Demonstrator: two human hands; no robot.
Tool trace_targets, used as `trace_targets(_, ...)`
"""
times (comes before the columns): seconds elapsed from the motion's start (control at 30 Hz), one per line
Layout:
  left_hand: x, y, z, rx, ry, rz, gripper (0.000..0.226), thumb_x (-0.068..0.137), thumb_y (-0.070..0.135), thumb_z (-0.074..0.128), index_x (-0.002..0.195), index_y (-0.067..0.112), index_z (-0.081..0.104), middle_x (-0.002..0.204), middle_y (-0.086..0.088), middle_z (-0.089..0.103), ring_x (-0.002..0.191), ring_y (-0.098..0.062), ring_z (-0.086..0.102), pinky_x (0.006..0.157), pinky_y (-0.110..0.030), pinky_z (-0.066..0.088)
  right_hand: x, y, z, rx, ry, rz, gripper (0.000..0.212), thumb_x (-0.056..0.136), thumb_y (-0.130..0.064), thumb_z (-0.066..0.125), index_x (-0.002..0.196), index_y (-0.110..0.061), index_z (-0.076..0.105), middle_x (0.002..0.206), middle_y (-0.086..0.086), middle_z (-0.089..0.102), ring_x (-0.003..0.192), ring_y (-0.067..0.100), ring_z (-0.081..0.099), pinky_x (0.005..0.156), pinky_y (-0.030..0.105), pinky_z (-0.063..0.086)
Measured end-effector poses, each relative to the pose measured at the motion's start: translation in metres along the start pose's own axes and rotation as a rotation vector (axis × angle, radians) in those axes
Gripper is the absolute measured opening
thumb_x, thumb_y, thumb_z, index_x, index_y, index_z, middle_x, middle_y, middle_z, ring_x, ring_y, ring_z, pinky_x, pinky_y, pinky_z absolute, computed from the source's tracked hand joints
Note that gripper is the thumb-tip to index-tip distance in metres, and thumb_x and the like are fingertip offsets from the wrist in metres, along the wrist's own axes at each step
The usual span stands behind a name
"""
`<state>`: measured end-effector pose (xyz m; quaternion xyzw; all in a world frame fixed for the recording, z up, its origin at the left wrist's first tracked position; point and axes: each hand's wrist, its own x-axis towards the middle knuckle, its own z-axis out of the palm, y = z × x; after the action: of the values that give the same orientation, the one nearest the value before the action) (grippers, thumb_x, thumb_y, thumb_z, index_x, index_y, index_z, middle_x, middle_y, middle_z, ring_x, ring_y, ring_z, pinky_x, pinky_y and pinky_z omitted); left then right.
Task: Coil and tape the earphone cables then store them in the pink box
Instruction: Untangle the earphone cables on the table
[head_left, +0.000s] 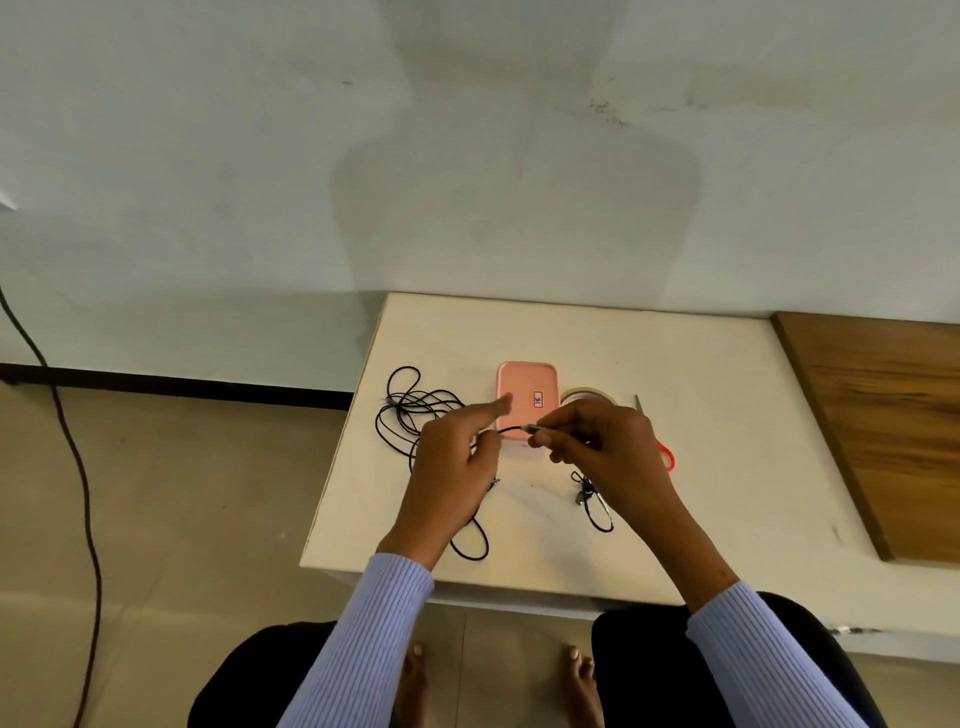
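The right hand (602, 441) pinches the plug end of the earphone cable (415, 410), while the left hand (457, 457) seems to nip it, forefinger extended, likely starting a coil. The pink box (527, 397) lies shut at 12 o'clock; loose loops trail toward 10.

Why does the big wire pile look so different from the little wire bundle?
The wire pile sprawls in wide, loose loops left of the pink box; the little bundle is gathered tight and small, near the right hand. One strand from the pile's side runs up into both hands; the left hand pinches it too. The bundle lies untouched. Both are thin black cables on the white table.
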<state>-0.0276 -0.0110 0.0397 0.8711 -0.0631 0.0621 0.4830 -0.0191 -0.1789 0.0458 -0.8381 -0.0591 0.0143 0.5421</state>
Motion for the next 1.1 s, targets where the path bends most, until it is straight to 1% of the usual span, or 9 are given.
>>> trace_targets(0.1,0.002,0.004,0.004,-0.126,-0.029,0.016,0.020,0.090,0.012,0.059,0.103,0.018,0.072,0.096,0.008,0.073,0.091,0.002,0.063,0.079,-0.009,0.046,0.000,-0.003,0.005,0.060,0.020,0.021,0.012,0.075,-0.010,0.075,0.085,-0.007,0.067,0.070,-0.002,0.070,0.057,0.005,0.064,0.061,0.015,0.052)
trace_targets(0.2,0.006,0.004,0.003,-0.249,-0.041,-0.030,0.012,0.088,0.014,0.063,0.092,0.016,0.074,0.087,0.006,0.074,0.088,-0.004,0.067,0.081,-0.020,0.052,0.000,-0.006,0.006,0.080,0.056,0.018,0.016,0.073,-0.013,0.077,0.082,-0.007,0.065,0.069,0.001,0.070,0.056,0.006,0.065,0.059,0.016,0.053)
trace_targets(0.27,0.008,0.003,0.001,-0.277,-0.042,-0.057,0.011,0.087,0.012,0.064,0.090,0.016,0.074,0.085,0.004,0.074,0.085,-0.007,0.068,0.080,-0.023,0.054,0.000,-0.007,0.005,0.072,0.056,0.000,0.015,0.072,-0.013,0.077,0.082,-0.008,0.067,0.066,-0.006,0.067,0.058,0.005,0.064,0.058,0.015,0.052)
trace_targets(0.4,0.011,0.001,-0.004,-0.073,-0.005,0.024,0.009,0.088,0.013,0.063,0.089,0.015,0.072,0.084,0.005,0.070,0.082,-0.005,0.064,0.074,-0.017,0.050,0.001,-0.003,0.004,-0.022,-0.067,0.021,0.013,0.081,-0.013,0.070,0.093,-0.012,0.071,0.076,-0.004,0.070,0.067,0.003,0.066,0.066,0.014,0.053)
trace_targets(0.47,0.012,0.003,-0.009,-0.069,-0.001,0.037,0.009,0.088,0.013,0.063,0.090,0.014,0.072,0.084,0.004,0.069,0.079,-0.005,0.063,0.069,-0.016,0.049,0.002,-0.003,0.001,-0.059,-0.082,0.026,0.010,0.082,-0.013,0.069,0.092,-0.014,0.071,0.075,-0.003,0.070,0.067,0.000,0.065,0.066,0.009,0.050)
trace_targets(0.57,0.012,0.010,-0.015,-0.134,-0.018,0.012,0.010,0.084,0.014,0.068,0.093,0.014,0.073,0.085,0.003,0.071,0.079,-0.006,0.065,0.072,-0.019,0.053,0.002,-0.006,0.000,-0.081,-0.050,0.008,0.007,0.081,-0.012,0.069,0.086,-0.016,0.071,0.069,-0.011,0.067,0.065,-0.004,0.063,0.062,0.006,0.048)
trace_targets(0.7,0.009,0.019,-0.019,-0.202,-0.001,-0.020,0.014,0.077,0.010,0.075,0.091,0.011,0.073,0.080,-0.001,0.073,0.075,-0.008,0.069,0.072,-0.024,0.057,-0.001,-0.013,0.002,-0.071,0.043,-0.014,0.009,0.077,-0.013,0.073,0.083,-0.020,0.072,0.073,-0.013,0.065,0.072,-0.002,0.063,0.066,0.012,0.051)
trace_targets(0.83,0.010,0.027,-0.025,-0.259,0.047,-0.019,0.005,0.078,0.006,0.074,0.083,0.005,0.073,0.072,-0.005,0.072,0.065,-0.012,0.068,0.067,-0.024,0.057,-0.005,-0.019,-0.004,-0.068,0.084,-0.049,0.013,0.073,-0.014,0.078,0.084,-0.016,0.075,0.079,-0.001,0.071,0.074,0.005,0.066,0.068,0.012,0.052)
trace_targets(1.1,0.008,0.031,-0.021,-0.008,0.125,0.165,0.004,0.080,0.012,0.073,0.083,0.010,0.072,0.076,0.003,0.070,0.076,-0.005,0.063,0.066,-0.009,0.047,-0.012,-0.024,-0.012,-0.047,0.270,-0.079,0.013,0.064,-0.016,0.084,0.075,-0.015,0.077,0.069,-0.008,0.072,0.064,0.001,0.066,0.066,0.019,0.052)
